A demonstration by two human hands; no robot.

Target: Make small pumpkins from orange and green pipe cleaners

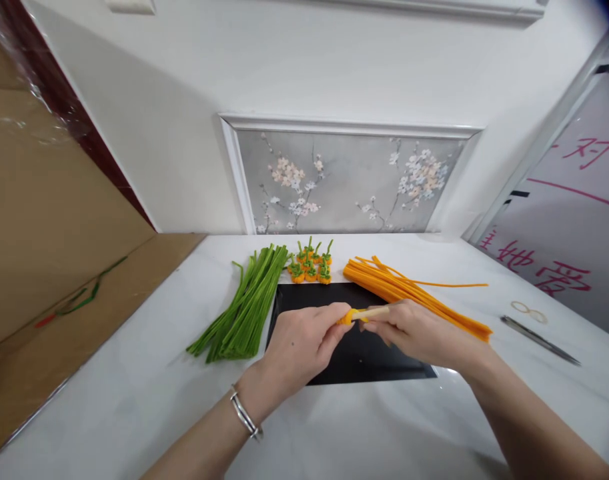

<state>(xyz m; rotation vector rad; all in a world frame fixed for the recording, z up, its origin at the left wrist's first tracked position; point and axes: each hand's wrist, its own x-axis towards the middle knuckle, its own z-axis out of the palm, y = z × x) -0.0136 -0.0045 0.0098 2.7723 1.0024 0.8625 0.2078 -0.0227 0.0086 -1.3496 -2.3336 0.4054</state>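
Observation:
My left hand [304,337] pinches an orange pipe cleaner [349,317], which is wound in a small coil around the end of a pale wooden stick [371,313]. The fingers of my right hand [404,330] are closed on the stick's other end, and a bit of orange shows by the fingertips. Both hands are above a black mat [379,360]. Behind them stand several small orange-and-green pipe cleaner figures [311,272] with green stems. A bundle of green pipe cleaners [249,310] lies left of the mat, and a bundle of orange pipe cleaners [414,290] lies to its right.
On the right of the white table [174,413] are tweezers [539,340] and two pale rings [529,311]. A cardboard sheet [79,300] borders the left side, with a green and red strand [91,293] on it. A panelled wall [354,180] closes the back.

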